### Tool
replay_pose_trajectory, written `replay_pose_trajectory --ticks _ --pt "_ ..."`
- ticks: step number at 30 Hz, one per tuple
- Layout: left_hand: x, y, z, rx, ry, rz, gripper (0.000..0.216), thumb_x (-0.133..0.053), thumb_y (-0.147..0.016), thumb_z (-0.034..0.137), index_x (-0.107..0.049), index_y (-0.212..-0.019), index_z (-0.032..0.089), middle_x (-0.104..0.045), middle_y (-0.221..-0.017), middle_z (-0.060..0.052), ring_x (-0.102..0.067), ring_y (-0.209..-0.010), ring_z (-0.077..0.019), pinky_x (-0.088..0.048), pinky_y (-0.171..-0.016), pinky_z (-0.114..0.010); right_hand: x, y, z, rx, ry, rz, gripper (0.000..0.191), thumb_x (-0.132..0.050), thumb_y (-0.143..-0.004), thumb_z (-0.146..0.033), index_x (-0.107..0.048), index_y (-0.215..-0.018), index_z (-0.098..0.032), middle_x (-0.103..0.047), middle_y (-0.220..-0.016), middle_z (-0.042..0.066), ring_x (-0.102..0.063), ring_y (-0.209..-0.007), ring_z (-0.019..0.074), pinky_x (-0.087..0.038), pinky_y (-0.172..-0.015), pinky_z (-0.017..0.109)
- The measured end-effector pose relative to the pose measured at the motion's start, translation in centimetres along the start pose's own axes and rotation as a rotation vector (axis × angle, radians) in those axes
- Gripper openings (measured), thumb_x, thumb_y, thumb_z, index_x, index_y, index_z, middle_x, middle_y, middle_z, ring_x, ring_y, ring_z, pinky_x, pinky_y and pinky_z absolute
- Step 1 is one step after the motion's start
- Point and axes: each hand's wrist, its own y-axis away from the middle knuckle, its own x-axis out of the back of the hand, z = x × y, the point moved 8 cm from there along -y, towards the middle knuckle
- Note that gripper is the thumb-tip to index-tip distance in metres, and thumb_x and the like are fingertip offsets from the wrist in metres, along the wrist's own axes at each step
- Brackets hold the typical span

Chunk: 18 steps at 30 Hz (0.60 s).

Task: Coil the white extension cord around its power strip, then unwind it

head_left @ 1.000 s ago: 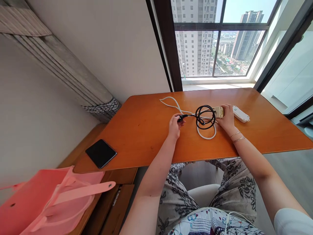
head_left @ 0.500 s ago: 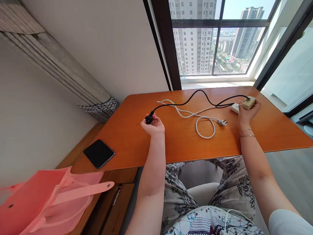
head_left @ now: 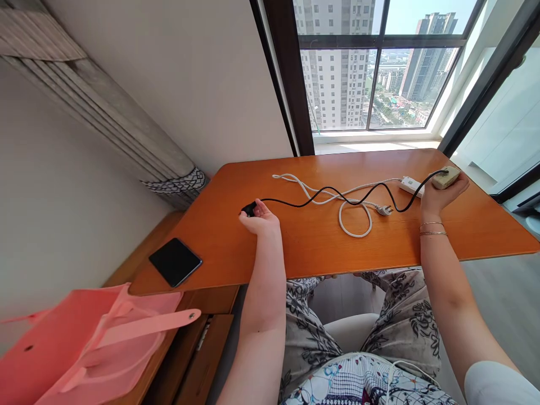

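Note:
My left hand (head_left: 262, 218) is closed around a black plug (head_left: 249, 209) above the left half of the wooden table (head_left: 320, 259). From that plug a black cord (head_left: 297, 205) runs in waves to a beige socket block (head_left: 446, 178). My right hand (head_left: 442, 198) grips this block at the table's right side. Just left of the right hand lies a white power strip (head_left: 410, 185). Its white cord (head_left: 355, 234) lies in loops under the black one, ending in a white plug (head_left: 384, 210) at mid-table.
A black tablet or phone (head_left: 175, 262) lies at the table's left corner. Below it a pink bag (head_left: 105, 337) rests on a wooden cabinet (head_left: 206, 349). Behind the table is a window (head_left: 375, 84), with a tied curtain (head_left: 126, 124) to the left.
Both hands have moved apart, the left one slightly left and the right one to the right with the block. The black cord between them is lower and more stretched out.

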Motion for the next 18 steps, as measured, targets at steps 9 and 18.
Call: replay_pose_trajectory --ticks 9,18 --pt "-2.6 4.1 0.4 0.209 0.153 0.042 0.005 -0.057 -0.089 0.024 -0.059 -0.085 0.022 -0.061 -0.083 0.000 -0.052 -0.061 -0.0046 -0.047 -0.054 -0.012 -0.2 0.6 -0.7 0.037 0.086 -0.150 0.057 -0.057 -0.081 -0.024 -0.043 -0.136 -0.019 -0.045 -0.134 0.020 -0.042 -0.132 0.0390 -0.035 -0.109 0.061" --pt "-8.2 11.1 -0.9 0.457 0.082 -0.597 0.009 -0.077 -0.083 0.029 -0.070 -0.083 0.022 -0.071 -0.084 0.001 -0.058 -0.067 -0.0072 -0.048 -0.062 -0.021 0.4 -0.1 2.1 -0.120 0.191 -0.167 0.064 -0.060 -0.076 -0.013 -0.051 -0.139 -0.022 -0.047 -0.139 0.019 -0.042 -0.133 0.0360 -0.019 -0.116 0.062"
